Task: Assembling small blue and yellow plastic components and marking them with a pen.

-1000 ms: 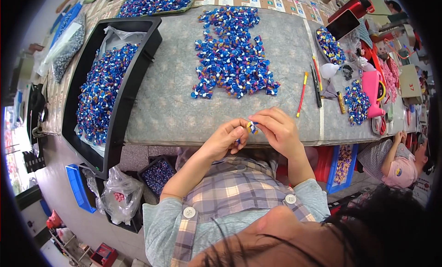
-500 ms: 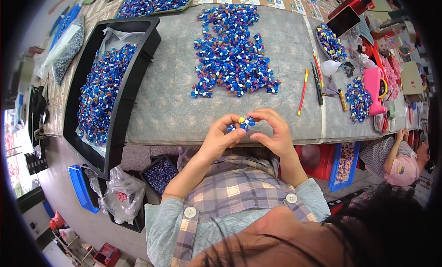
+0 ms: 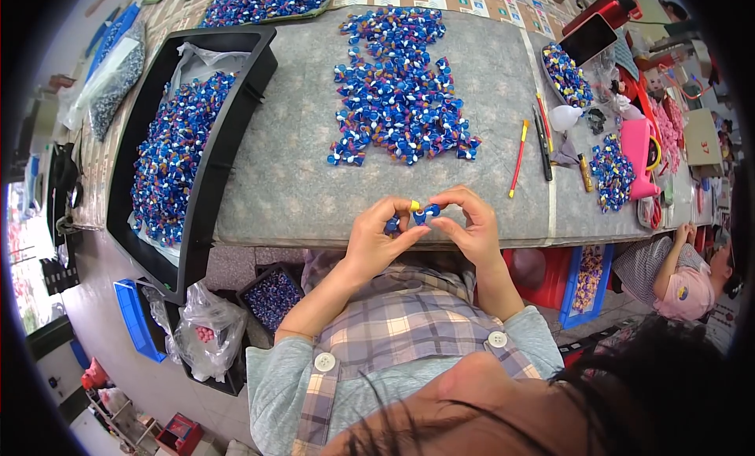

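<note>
Worktable [image 3: 275,196]: before the torso [image 3: 409,326].
Left hand [image 3: 377,236], right hand [image 3: 476,228]: at near edge, held pieces [image 3: 420,217] between them.
Pile [image 3: 401,102]: on worktable, beyond both hands.
Tray [image 3: 211,169]: left of pile, overhanging near edge; stock [image 3: 173,157] inside.
Pen [image 3: 543,149]: right of pile; stick [image 3: 518,158] to its left.
Small heap [image 3: 610,173]: right of pen, left of tape dispenser [image 3: 635,145].
Plastic bag [image 3: 216,354]: below tabletop level.

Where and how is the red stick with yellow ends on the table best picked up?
Probably mid-shaft, pinched from above across its width: the red stick is slim, straight and lies flat. The right hand could come from the left, since the black pen lies to the stick's right.
</note>
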Action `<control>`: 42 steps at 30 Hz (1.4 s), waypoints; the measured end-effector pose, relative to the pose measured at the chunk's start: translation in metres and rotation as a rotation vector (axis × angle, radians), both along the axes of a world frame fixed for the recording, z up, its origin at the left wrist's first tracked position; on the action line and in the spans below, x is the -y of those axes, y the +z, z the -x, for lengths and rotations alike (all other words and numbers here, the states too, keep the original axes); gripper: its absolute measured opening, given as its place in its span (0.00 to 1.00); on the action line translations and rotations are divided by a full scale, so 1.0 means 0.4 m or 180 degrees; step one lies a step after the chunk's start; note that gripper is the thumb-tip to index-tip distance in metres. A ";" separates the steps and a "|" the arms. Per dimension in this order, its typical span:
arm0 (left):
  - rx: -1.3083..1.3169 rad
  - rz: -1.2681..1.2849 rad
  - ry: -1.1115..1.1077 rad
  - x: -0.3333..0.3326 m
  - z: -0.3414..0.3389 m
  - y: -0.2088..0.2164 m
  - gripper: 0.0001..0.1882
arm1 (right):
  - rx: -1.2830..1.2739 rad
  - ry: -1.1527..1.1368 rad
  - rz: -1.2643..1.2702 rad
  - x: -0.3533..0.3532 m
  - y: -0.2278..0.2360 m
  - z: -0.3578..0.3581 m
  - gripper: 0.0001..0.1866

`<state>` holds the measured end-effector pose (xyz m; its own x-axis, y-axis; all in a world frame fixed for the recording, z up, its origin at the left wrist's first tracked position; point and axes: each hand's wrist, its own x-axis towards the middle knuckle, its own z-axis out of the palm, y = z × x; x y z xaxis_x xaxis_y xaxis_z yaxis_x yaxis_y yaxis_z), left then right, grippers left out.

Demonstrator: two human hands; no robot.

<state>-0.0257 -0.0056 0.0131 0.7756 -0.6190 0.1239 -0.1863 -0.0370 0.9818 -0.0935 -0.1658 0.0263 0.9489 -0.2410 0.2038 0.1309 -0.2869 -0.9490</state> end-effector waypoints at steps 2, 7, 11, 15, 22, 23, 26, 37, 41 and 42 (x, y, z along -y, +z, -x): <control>0.0320 -0.0091 0.0041 0.001 0.000 0.006 0.16 | -0.0023 0.0060 -0.0129 0.002 -0.014 0.004 0.09; 0.0071 -0.0018 0.0059 -0.005 -0.012 0.005 0.16 | -0.0284 0.0354 -0.1986 -0.008 -0.047 0.012 0.07; 0.0103 0.0079 0.0107 -0.003 -0.012 0.011 0.15 | -0.0384 0.0380 -0.2277 -0.020 -0.053 0.011 0.07; 0.0198 0.0150 0.0121 0.000 -0.012 0.014 0.16 | -0.0516 0.0385 -0.2185 -0.020 -0.059 0.013 0.07; 0.0114 0.0427 0.0298 -0.006 -0.020 -0.008 0.12 | 0.0158 -0.0251 0.1146 0.033 -0.034 -0.022 0.05; -0.0260 0.0675 0.0232 -0.010 -0.021 -0.023 0.11 | 0.0218 -0.0720 0.1525 0.055 -0.031 -0.034 0.05; -0.2813 0.1901 -0.0114 -0.026 -0.044 -0.017 0.12 | -0.0009 -0.1350 0.2052 0.128 -0.014 -0.048 0.06; -0.3535 0.1391 -0.0952 -0.009 -0.019 -0.044 0.17 | -0.0279 -0.0504 0.2008 0.099 0.009 -0.031 0.12; -0.3550 0.1064 -0.1445 0.007 0.001 -0.046 0.23 | 0.0191 0.0553 0.1708 0.048 0.073 -0.015 0.11; -0.3558 0.1054 -0.1446 0.008 0.001 -0.043 0.23 | 0.0184 0.0547 0.1698 0.043 0.077 -0.014 0.11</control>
<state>-0.0260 -0.0087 -0.0042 0.2812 -0.9227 -0.2636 0.8232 0.0908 0.5605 -0.0881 -0.1830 0.0570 0.9491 0.0668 0.3079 0.2657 -0.6951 -0.6681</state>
